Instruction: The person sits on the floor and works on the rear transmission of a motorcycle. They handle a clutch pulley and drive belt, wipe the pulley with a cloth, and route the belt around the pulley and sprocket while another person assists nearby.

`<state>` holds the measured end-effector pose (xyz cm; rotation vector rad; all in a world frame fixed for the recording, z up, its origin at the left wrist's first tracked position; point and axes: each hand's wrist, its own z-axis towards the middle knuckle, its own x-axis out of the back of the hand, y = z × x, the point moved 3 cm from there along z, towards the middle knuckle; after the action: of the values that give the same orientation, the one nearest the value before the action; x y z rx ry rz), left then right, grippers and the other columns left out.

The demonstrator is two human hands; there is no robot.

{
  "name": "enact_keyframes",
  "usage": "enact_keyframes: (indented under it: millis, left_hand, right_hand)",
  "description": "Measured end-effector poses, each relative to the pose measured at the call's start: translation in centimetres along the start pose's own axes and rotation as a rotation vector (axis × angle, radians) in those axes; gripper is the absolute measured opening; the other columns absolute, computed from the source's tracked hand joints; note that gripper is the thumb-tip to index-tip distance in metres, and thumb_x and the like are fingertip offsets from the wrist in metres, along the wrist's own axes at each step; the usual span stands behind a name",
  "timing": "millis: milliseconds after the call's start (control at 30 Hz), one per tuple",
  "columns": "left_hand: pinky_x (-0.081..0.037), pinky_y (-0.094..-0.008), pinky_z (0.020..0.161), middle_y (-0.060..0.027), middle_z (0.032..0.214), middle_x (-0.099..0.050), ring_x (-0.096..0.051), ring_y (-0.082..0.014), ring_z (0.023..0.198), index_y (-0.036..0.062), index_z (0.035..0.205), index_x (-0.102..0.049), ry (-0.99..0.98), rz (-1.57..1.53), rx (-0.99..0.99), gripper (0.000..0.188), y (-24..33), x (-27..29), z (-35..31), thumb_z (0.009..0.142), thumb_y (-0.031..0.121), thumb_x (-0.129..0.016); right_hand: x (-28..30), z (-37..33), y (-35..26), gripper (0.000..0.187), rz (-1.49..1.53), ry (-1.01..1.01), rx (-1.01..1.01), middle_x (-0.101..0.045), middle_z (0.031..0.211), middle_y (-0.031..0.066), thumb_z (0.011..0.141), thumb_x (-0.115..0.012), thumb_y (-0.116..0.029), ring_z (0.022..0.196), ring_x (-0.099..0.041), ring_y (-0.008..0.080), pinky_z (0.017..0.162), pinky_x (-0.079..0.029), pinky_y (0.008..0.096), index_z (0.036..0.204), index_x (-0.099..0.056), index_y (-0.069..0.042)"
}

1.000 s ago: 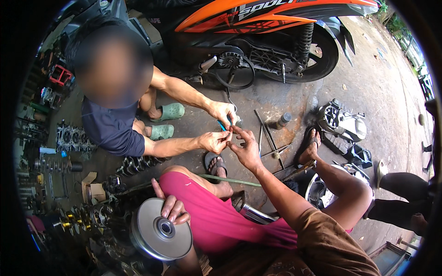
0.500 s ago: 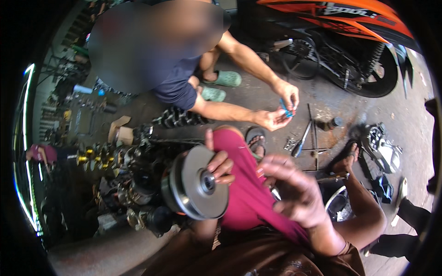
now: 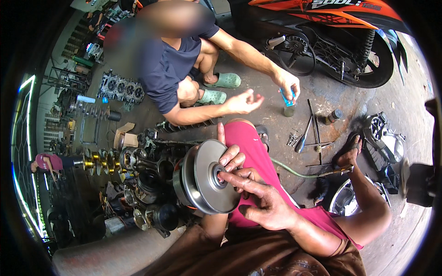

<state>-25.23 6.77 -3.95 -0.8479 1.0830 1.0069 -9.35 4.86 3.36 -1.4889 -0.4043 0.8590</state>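
- Pulley (image 3: 209,181): round metal disc assembly, propped on edge against the person's left knee, polished face turned toward the camera, dark hub in the centre.
- Left hand (image 3: 232,158): behind and over the pulley's upper right edge, fingers curled onto the face near the hub; grip closed on the pulley, steadying it.
- Right hand (image 3: 264,202): greasy, just right of the pulley; index finger stretched out with its tip at the hub, other fingers loosely bent, nothing held, grip open.
- Red shorts (image 3: 258,156) cover the raised knee under both hands.
- Co-worker (image 3: 175,60) in a dark shirt squats opposite on the concrete floor (image 3: 322,106); one hand rests on a small bottle (image 3: 289,103), the other hangs open and empty.
- Hand tools (image 3: 308,133) and loose bolts lie on the floor just right of the knee.
- Green hose (image 3: 294,170) runs past the knee along the floor.
- Orange motorcycle (image 3: 331,32) stands behind, rear wheel in view.
- Engine parts (image 3: 138,170), crankshafts and pistons, piled left of the pulley.
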Motion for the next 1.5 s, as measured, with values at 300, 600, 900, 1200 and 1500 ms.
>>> enact_keyframes:
  millis: [300, 600, 900, 1200, 1500]
  left_hand:
    - [-0.049, -0.035, 0.078, -0.0085, 0.095, -0.055, -0.051, -0.021, 0.088, 0.0306, 0.157, -0.031, 0.027, 0.037, 0.011, 0.07, 0.6, 0.9, -0.4, 0.096, 0.048, -0.061]
    - [-0.051, -0.0352, 0.083, -0.0098, 0.097, -0.055, -0.053, -0.0216, 0.088, 0.0304, 0.159, -0.025, -0.042, 0.019, 0.012, 0.076, 0.3, 0.4, -0.3, 0.096, 0.027, -0.067]
    - [-0.05, -0.0379, 0.083, -0.0109, 0.099, -0.055, -0.052, -0.0229, 0.09, 0.0303, 0.158, -0.028, -0.029, 0.033, 0.02, 0.071, 0.3, -0.1, -0.3, 0.097, 0.039, -0.063]
    - [-0.049, -0.0371, 0.075, -0.0099, 0.093, -0.053, -0.048, -0.0217, 0.086, 0.0288, 0.158, -0.03, 0.109, 0.08, -0.019, 0.067, 0.4, -0.4, -1.2, 0.099, 0.049, -0.055]
    - [-0.043, -0.0286, 0.07, -0.0077, 0.087, -0.051, -0.046, -0.0193, 0.079, 0.0257, 0.16, -0.024, 0.257, 0.033, -0.153, 0.07, -0.6, 0.0, -2.1, 0.099, 0.04, -0.058]
  right_hand:
    - [-0.9, 0.3, -0.7, 0.08, -0.35, 0.016, 0.065, -0.049, 0.112, 0.0102, 0.071, -0.068, -0.003, 0.105, -0.047, 0.0244, 0.094, -0.041, 0.0353, 0.149, -0.049, -0.01]
    - [1.7, 0.1, -1.8, 0.068, -0.565, 0.13, 0.067, -0.048, 0.117, 0.0136, 0.066, -0.067, -0.002, 0.107, -0.048, 0.0273, 0.097, -0.043, 0.0371, 0.133, -0.064, -0.01]
    - [-2.1, -0.9, -0.6, 0.076, -0.658, 0.164, 0.071, -0.048, 0.126, 0.0179, 0.068, -0.07, -0.003, 0.114, -0.047, 0.0325, 0.101, -0.04, 0.0425, 0.142, -0.055, -0.006]
    - [-2.3, -0.6, -1.6, 0.078, -0.709, 0.084, -0.027, -0.045, 0.13, 0.016, 0.068, -0.073, -0.007, 0.115, -0.045, 0.0321, 0.096, -0.039, 0.0442, 0.144, -0.054, -0.011]
    - [0.4, 0.6, -4.8, 0.044, -1.243, -0.147, 0.311, -0.049, 0.131, 0.0068, 0.076, -0.069, -0.017, 0.117, -0.046, 0.0278, 0.093, -0.038, 0.0449, 0.119, -0.072, -0.016]
